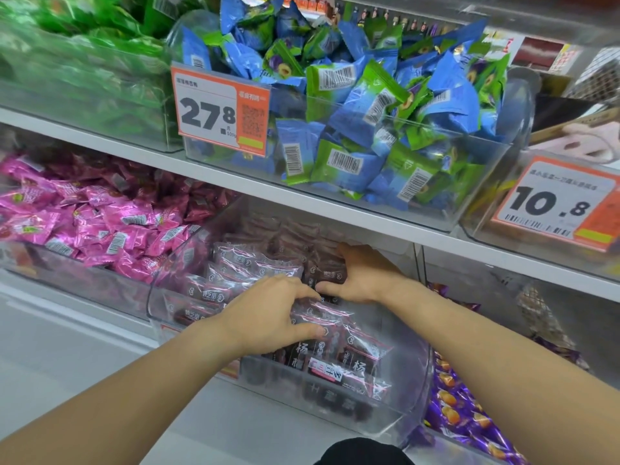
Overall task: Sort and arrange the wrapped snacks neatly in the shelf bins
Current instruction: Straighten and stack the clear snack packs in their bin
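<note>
Snacks (255, 266) in glossy clear-and-maroon wrappers filled the clear bin (399, 417) on the lower shelf, both hands among them.

They were flat, crinkly, rectangular packets, lying in overlapping rows inside the smooth, round-cornered plastic bin. Left hand (268, 317) lay on top of the near packets, fingers curled and pinching one between thumb and fingertips. Right hand (362, 276) sat just behind it, deeper in the bin, thumb spread and fingers pressed flat against a dark stack, gripping nothing that I could see.
</note>
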